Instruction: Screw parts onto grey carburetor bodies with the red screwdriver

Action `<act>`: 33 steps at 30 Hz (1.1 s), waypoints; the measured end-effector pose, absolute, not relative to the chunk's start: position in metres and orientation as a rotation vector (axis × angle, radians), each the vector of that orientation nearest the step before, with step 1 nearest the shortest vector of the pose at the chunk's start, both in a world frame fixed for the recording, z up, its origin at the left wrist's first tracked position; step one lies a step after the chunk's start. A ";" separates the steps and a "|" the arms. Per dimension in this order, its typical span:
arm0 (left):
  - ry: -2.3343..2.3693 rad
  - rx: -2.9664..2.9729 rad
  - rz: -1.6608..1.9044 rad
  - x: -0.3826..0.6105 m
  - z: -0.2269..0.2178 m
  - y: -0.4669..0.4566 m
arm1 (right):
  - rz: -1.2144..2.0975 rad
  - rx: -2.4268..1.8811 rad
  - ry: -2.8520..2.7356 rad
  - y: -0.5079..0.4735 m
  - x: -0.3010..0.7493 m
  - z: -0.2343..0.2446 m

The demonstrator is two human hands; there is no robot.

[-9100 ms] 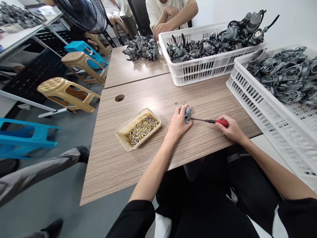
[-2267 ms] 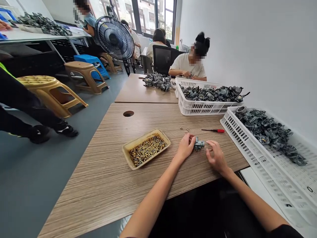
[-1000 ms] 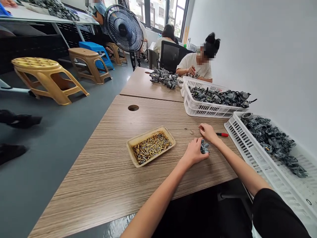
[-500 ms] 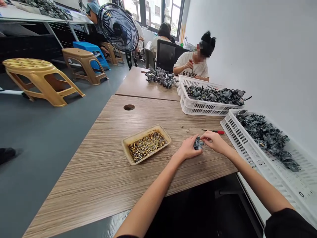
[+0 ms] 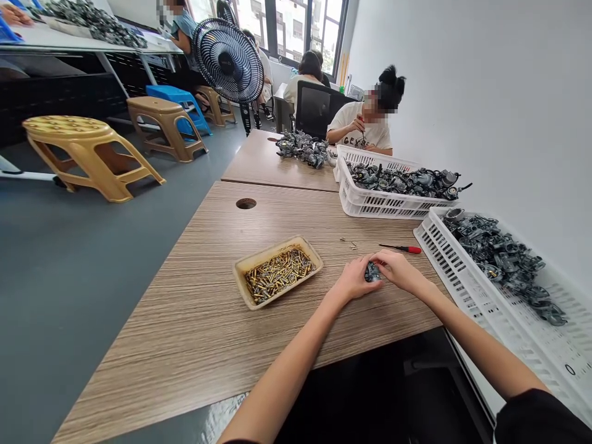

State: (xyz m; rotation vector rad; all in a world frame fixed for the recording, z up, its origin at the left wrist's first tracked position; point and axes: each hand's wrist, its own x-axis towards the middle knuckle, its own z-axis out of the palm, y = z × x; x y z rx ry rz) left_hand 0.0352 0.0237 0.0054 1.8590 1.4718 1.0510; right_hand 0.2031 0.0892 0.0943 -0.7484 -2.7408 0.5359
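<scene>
Left hand (image 5: 354,280) and right hand (image 5: 398,270) grip a small metal part (image 5: 372,272).

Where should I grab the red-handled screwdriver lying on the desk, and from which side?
Probably by the red handle, the thicker end, coming from above on the right: the screwdriver lies flat, handle toward the white crate, thin shaft pointing left. The right hand, now with the left hand on the metal part, is nearest.
</scene>
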 end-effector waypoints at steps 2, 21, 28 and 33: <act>1.479 1.855 1.044 0.036 0.006 0.024 | 0.563 -0.743 -2.730 0.088 0.202 0.094; 1.432 1.836 1.034 0.033 0.018 0.020 | 0.403 -0.734 -2.797 0.078 0.201 0.089; 1.409 1.829 1.016 0.030 0.018 0.021 | 0.295 -0.816 -2.642 0.093 0.221 0.100; 1.470 1.825 1.038 0.034 0.019 0.018 | 0.002 -1.164 -2.589 0.145 0.262 0.076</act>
